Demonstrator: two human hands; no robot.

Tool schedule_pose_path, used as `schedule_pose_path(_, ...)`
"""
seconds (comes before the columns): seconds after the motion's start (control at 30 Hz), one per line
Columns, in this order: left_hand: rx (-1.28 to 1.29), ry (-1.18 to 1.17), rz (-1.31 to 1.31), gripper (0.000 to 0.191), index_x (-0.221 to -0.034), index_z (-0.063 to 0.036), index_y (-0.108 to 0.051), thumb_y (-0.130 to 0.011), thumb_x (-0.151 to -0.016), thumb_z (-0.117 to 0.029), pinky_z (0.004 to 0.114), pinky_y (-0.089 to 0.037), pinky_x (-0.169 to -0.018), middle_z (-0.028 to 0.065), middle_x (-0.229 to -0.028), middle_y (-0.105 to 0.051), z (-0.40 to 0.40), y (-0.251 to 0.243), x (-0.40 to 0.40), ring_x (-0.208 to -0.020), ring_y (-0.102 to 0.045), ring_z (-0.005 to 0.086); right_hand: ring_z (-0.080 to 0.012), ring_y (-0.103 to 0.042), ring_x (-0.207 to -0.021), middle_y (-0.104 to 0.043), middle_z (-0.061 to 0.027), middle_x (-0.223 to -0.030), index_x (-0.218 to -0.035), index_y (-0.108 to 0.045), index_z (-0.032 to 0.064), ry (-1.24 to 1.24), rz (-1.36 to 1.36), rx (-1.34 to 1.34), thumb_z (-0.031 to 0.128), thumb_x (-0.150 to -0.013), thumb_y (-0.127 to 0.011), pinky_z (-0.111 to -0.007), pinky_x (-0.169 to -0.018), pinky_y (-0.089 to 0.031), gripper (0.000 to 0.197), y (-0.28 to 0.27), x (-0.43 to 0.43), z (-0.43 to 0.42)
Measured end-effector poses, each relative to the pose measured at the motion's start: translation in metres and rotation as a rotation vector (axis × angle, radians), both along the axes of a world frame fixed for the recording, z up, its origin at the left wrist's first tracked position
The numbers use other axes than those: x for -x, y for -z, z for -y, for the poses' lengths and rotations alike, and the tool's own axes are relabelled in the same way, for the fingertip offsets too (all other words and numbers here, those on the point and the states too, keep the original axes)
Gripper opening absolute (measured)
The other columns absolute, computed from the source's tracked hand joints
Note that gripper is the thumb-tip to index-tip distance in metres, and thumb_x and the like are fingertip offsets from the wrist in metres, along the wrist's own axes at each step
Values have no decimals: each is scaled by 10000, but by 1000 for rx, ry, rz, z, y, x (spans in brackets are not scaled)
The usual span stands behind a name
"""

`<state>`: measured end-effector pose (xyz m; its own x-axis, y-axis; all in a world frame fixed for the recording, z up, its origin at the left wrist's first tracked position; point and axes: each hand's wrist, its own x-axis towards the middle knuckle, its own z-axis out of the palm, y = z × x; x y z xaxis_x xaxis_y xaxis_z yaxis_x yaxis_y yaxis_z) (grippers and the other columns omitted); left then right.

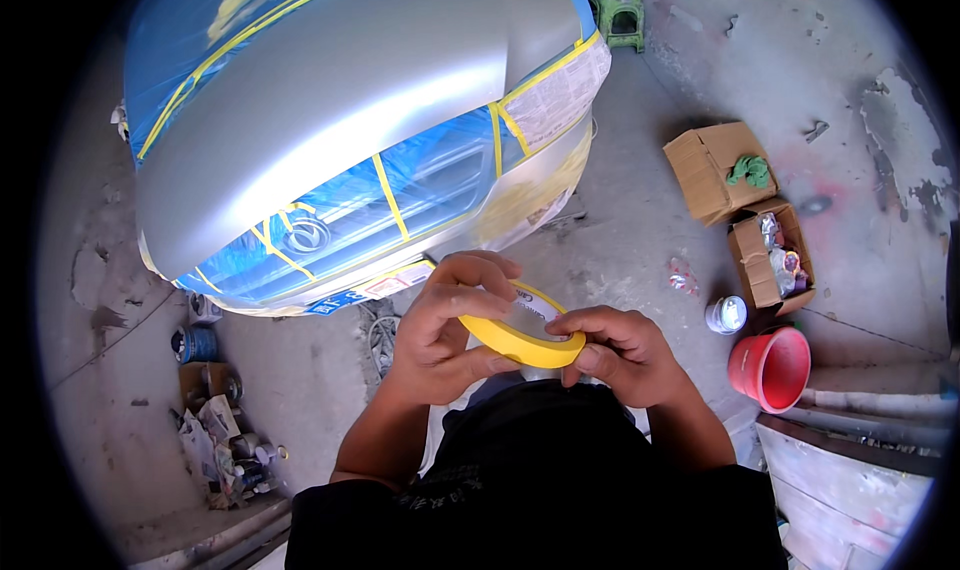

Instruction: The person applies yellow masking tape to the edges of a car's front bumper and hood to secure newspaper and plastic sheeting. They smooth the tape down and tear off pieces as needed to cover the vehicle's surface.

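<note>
Between my hands, in front of my chest, is a roll of yellow masking tape (525, 342). My left hand (448, 326) grips its left side, the thumb below and the fingers curled over the top rim. On the right side, my right hand (622, 354) pinches the roll between thumb and fingers. Beyond the roll stands the front of a car with a silver-grey hood (337, 119). Blue plastic film (442, 172) covers its grille, held by strips of yellow tape (391, 197). Taped newspaper (559, 93) covers the headlight area at the right.
Right of me are two cardboard boxes (720, 168), a metal can (726, 315) and a red bucket (769, 367). A green stool (624, 22) stands beyond the car's corner. Cans, paper and litter (225, 450) lie on the floor at the left. Painted panels (847, 487) stand at lower right.
</note>
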<state>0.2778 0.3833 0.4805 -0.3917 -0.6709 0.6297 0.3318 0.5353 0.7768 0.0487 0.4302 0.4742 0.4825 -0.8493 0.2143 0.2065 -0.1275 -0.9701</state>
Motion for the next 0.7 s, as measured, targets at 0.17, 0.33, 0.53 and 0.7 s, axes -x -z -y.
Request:
schedule_pose_path(0.17, -211, 105, -220, 346, -1114, -94, -493, -694, -897, -273, 526, -392, -1045, 100, -1036, -496, -3, 21, 4, -1096, -522, 304, -125, -667, -701, -673, -83, -790, -1228, -597, 25, -9, -38, 5, 105, -969, -577, -255, -667, -505, 271, -13, -1, -1)
schedule_pose_path(0.33, -539, 292, -443, 321, -1147, -173, -460, -567, -962, -412, 618, -336, -1098, 60, -1053, -464, -11, 25, 16, -1181, -491, 273, -125, -661, -693, -666, -86, -768, -1229, -596, 22, 13, -112, 36, 113, -971, -574, -259, -658, -507, 275, -21, 0, 1)
schedule_pose_path(0.53, -743, 461, -636, 320, -1201, -198, -467, -472, -995, -443, 613, -333, -1093, 57, -1094, -489, -16, 28, 22, -1232, -449, 281, -129, -656, -678, -647, -72, -742, -1213, -601, 23, 18, -101, 94, 140, -980, -564, -261, -643, -501, 263, -26, -8, 1)
schedule_pose_path(0.7, -816, 545, -726, 348, -1208, -154, -464, -416, -1019, -443, 598, -358, -1060, 90, -1135, -521, -17, 41, 23, -1268, -453, 290, -130, -652, -668, -627, -63, -727, -1178, -601, 26, 23, -155, 71, 149, -983, -558, -261, -635, -501, 235, -27, -9, -2)
